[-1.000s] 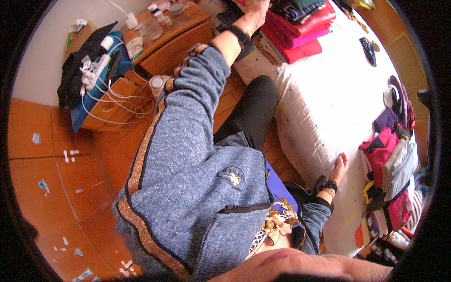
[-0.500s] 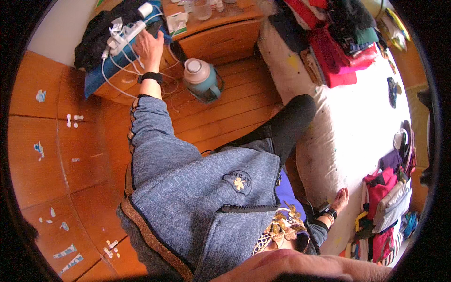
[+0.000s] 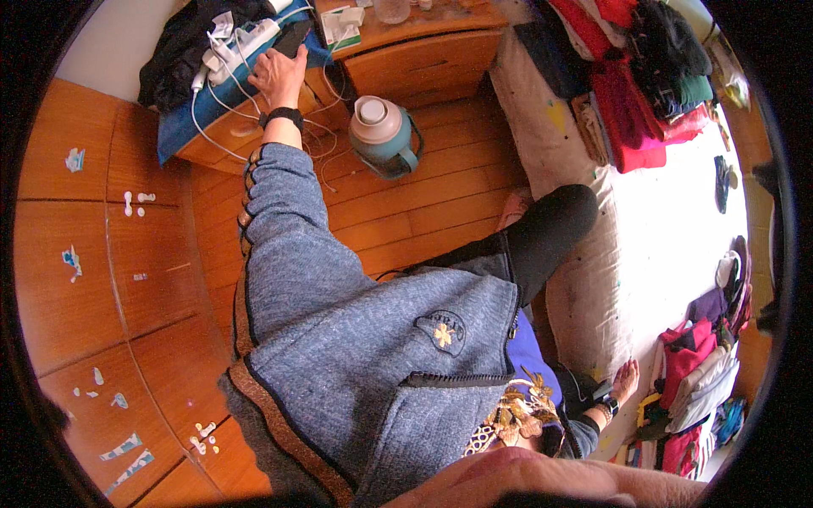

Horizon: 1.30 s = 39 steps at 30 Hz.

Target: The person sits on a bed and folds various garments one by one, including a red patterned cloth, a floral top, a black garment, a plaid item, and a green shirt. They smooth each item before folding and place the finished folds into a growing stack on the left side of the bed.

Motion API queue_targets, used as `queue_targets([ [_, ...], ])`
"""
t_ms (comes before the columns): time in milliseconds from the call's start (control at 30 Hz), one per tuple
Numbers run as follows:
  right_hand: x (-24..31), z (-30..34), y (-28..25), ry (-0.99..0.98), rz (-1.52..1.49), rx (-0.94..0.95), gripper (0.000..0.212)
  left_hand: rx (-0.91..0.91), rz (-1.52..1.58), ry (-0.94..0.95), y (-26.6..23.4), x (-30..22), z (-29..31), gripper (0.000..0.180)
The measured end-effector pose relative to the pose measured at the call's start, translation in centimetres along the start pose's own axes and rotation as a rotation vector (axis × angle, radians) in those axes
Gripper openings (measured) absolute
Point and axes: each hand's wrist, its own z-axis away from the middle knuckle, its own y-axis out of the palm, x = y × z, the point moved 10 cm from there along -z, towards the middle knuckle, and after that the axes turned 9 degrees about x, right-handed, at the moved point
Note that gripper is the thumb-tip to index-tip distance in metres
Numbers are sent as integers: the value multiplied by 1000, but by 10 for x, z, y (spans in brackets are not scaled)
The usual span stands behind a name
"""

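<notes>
At the far left, my left hand [image 3: 279,76] is over the blue-covered cabinet top [image 3: 182,127], closed on a dark flat object [image 3: 294,36] that looks like a phone. Beside its fingers lies a white power strip [image 3: 241,46] with plugs and white cables. The fingertips are partly hidden, so I cannot tell how firmly they grip. My right hand [image 3: 625,381], with a dark watch on its wrist, rests on the pale bed sheet [image 3: 584,288] at the right. Its fingers are loosely stretched and nothing shows in them.
A teal and pinkish thermos jug [image 3: 383,140] stands on the wooden floor [image 3: 440,195] beside hanging cables. Behind it is a wooden drawer unit [image 3: 432,68]. Folded clothes [image 3: 627,110] and more garments [image 3: 699,364] lie on the bed. Wooden cupboard doors [image 3: 63,296] line the left.
The dark flat object now shows at my left hand, which has shifted slightly to the right in view. The whole view has turned a little. My right hand still rests on the bed.
</notes>
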Motion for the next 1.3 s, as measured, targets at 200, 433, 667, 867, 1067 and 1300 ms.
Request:
queue_targets([
  [200,-9,-2,-41,31,-62,-16,37,-33,-24,-60,8,10,-5,81],
  [433,-14,3,-56,62,-78,-91,41,-97,-35,-73,16,16,-8,86],
  [667,-9,2,-47,36,-93,-45,40,-96,-33,-66,12,17,-7,87],
  [867,-3,2,-40,19,-42,-20,37,-79,21,-89,9,17,-7,88],
  [1067,2,4,-40,19,-27,-49,36,-20,66,-103,15,20,-13,93],
  [1300,1,-1,-41,5,-54,-4,33,-6,90,-102,16,23,-14,96],
])
